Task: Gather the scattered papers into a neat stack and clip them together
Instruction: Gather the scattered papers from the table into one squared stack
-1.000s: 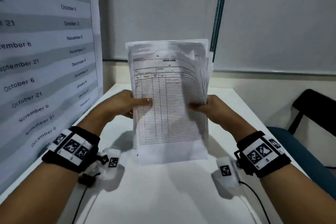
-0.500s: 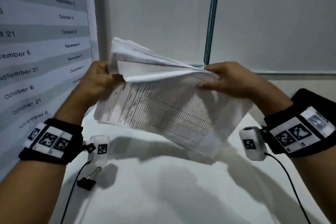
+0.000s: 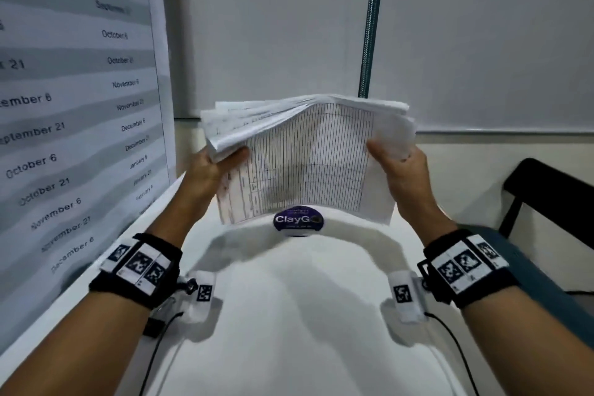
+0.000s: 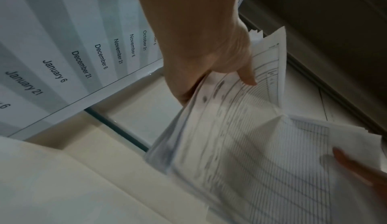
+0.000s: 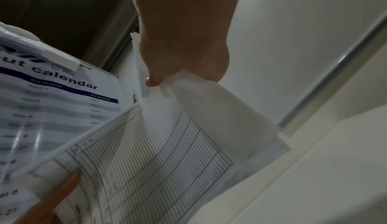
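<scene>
A stack of white papers (image 3: 308, 157) with a ruled form on the near sheet is held sideways in the air above the white table (image 3: 289, 315). My left hand (image 3: 221, 161) grips its left end, thumb on the front sheet. My right hand (image 3: 393, 159) grips its right end. The sheets fan unevenly along the top edge. The left wrist view shows the left hand (image 4: 226, 71) pinching the papers (image 4: 261, 153); the right wrist view shows the right hand (image 5: 167, 71) pinching the papers (image 5: 157, 153). A black binder clip (image 3: 153, 325) lies on the table under my left wrist, partly hidden.
A large payout calendar poster (image 3: 64, 125) covers the wall on the left. A round purple ClayGo sticker (image 3: 297, 219) sits on the table below the papers. A dark chair (image 3: 546, 202) stands to the right of the table. Cables run from both wrist cameras.
The stack was upright a second ago, then tilted and lifted. Now it is turned sideways and held lower in front of me, one hand at each end.
</scene>
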### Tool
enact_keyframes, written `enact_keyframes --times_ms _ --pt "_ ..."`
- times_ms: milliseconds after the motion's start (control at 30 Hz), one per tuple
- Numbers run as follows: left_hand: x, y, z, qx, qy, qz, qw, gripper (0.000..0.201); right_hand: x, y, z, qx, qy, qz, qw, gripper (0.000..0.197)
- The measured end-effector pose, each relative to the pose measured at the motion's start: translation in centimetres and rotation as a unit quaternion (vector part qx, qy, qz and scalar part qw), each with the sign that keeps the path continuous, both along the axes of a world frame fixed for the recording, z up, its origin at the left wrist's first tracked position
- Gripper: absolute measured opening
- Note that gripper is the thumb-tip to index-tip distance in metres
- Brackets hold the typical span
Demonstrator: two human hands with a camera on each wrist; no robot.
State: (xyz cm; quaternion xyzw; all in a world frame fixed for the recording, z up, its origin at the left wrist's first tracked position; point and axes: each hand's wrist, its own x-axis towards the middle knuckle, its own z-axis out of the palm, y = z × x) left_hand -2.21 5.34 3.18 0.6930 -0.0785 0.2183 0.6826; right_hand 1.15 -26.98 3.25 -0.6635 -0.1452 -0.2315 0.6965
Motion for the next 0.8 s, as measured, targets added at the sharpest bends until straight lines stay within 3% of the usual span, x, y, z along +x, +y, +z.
enact_keyframes --times_ms 67,167,267,400,433,533,567,700,767,800 --pt "0.2 0.3 -0.6 0.02 0.011 0.002 1.0 0.044 0.5 -0.1 -1.2 -0.005 0.031 0.03 0.999 0.036" --pt "0.1 0.9 -2.0 0.003 0.046 0.0 0.999 0.028 1.2 -0.7 -3.4 0.02 0.089 0.072 0.993 0.05" --pt "-0.1 0.4 -2.4 -0.021 0.061 0.01 0.998 0.019 1.1 -0.8 -4.1 0.037 0.126 0.096 0.987 0.037" --pt "-0.4 -0.2 -1.7 -0.053 0.015 0.05 0.997 0.016 0.7 -1.0 -3.4 0.038 0.076 0.068 0.994 0.016" --pt "-0.5 -0.2 -1.7 -0.05 0.013 0.049 0.997 0.015 0.8 -1.3 -3.5 0.031 0.072 0.069 0.994 0.018" --pt "-0.5 0.2 -2.2 -0.029 0.06 0.023 0.997 0.015 0.9 -2.0 -5.1 -0.06 0.143 0.106 0.982 0.048" --pt "-0.5 0.4 -2.2 -0.029 0.077 0.016 0.996 0.017 1.1 -2.3 -5.6 -0.1 0.165 0.115 0.974 0.047" --pt "-0.7 1.7 -0.8 -0.018 0.111 0.023 0.993 0.035 1.3 -2.6 -4.2 -0.197 0.139 0.053 0.969 0.013" --pt "-0.6 2.2 0.1 0.114 0.146 0.135 0.973 0.067 0.9 -2.2 -1.2 -0.261 0.076 0.004 0.962 0.013" --pt "-0.6 2.1 0.6 0.215 0.15 0.201 0.944 0.088 0.5 -1.8 0.4 -0.308 0.042 -0.023 0.95 0.015"
